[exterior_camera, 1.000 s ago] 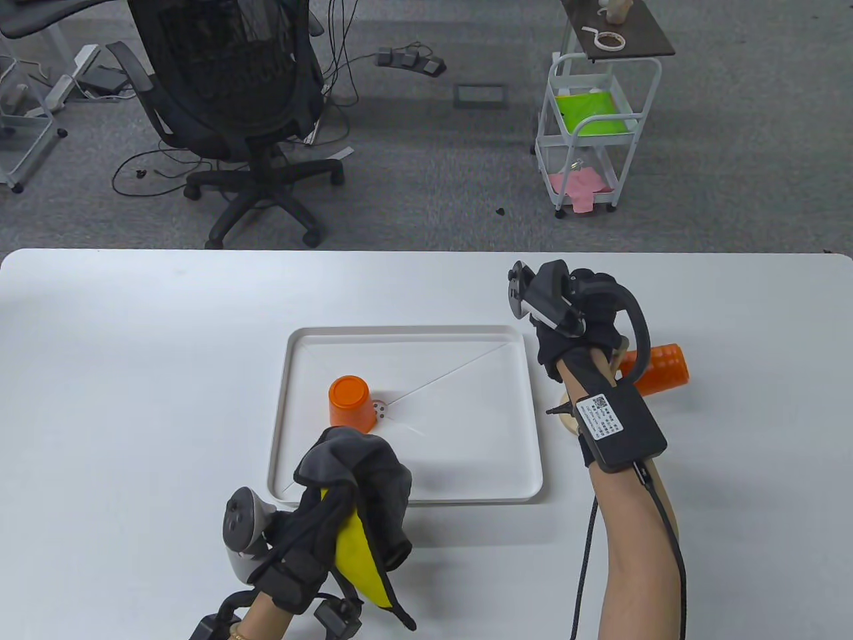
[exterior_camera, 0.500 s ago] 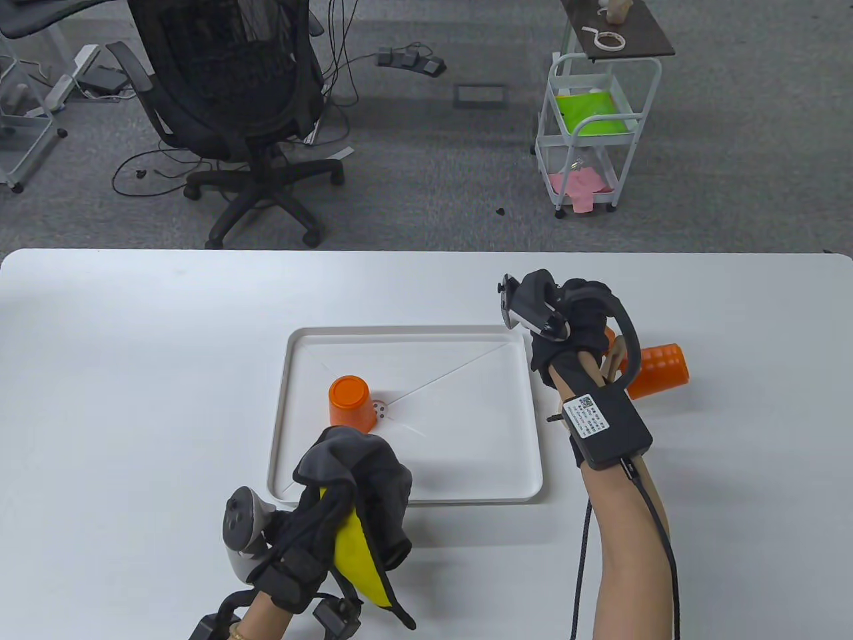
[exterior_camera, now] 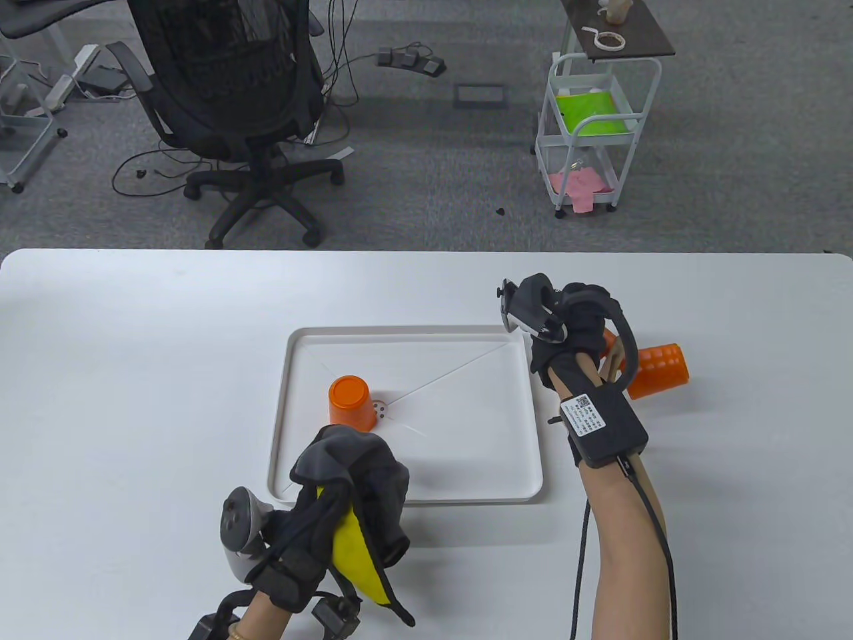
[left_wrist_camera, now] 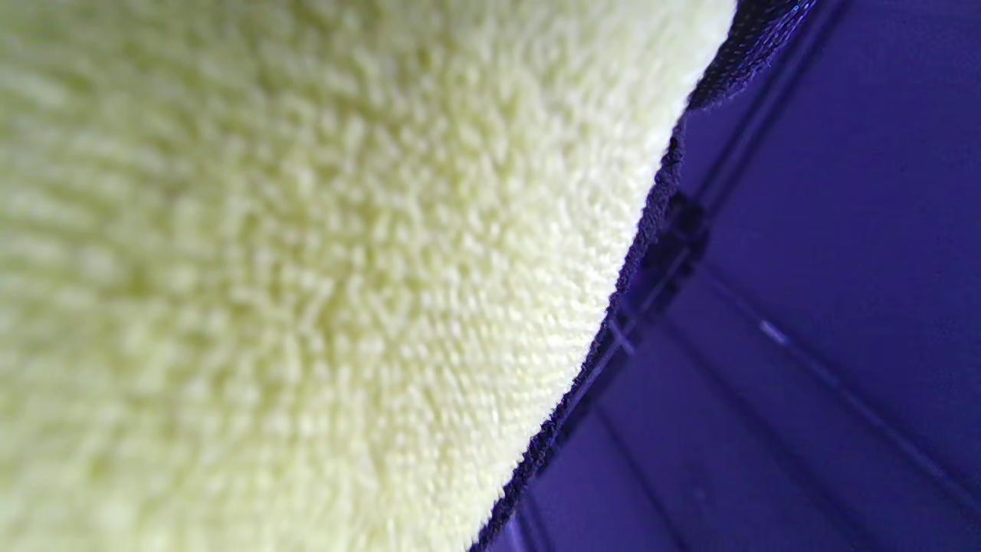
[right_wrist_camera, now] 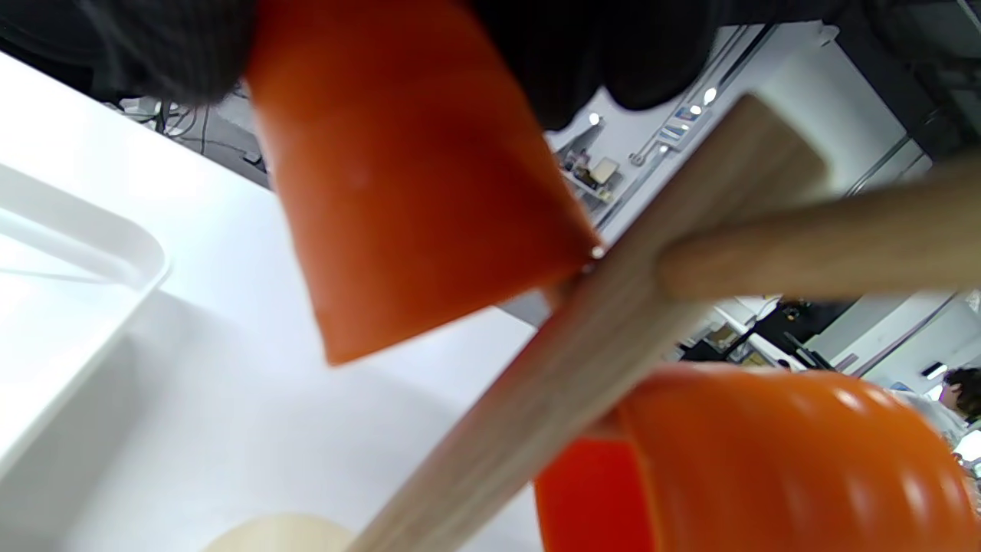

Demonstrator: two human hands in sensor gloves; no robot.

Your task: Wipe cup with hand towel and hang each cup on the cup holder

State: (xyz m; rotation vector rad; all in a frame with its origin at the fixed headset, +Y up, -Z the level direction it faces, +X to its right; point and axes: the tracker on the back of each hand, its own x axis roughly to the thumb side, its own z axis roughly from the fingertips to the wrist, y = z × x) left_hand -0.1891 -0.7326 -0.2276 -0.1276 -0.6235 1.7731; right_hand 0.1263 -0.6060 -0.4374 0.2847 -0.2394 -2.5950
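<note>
My right hand (exterior_camera: 581, 319) grips an orange cup (exterior_camera: 608, 338) from above, right against the wooden cup holder (exterior_camera: 614, 357). In the right wrist view the gloved fingers (right_wrist_camera: 582, 61) wrap the cup (right_wrist_camera: 406, 176), its rim touching the holder's post (right_wrist_camera: 567, 368) below a peg (right_wrist_camera: 828, 245). A second orange cup (exterior_camera: 658, 370) hangs on the holder's right side (right_wrist_camera: 766, 460). A third orange cup (exterior_camera: 351, 402) stands upside down in the white tray (exterior_camera: 466, 480). My left hand (exterior_camera: 346, 507) holds the grey and yellow towel (exterior_camera: 353, 547), which fills the left wrist view (left_wrist_camera: 306, 268).
The tray lies in the table's middle, its right rim (right_wrist_camera: 84, 253) a short way left of the holder. An office chair (exterior_camera: 226, 100) and a white cart (exterior_camera: 593, 127) stand on the floor beyond the table's far edge.
My right hand has shifted slightly left and down with its cup, closing in on the holder's post. The left hand and towel have barely moved.
</note>
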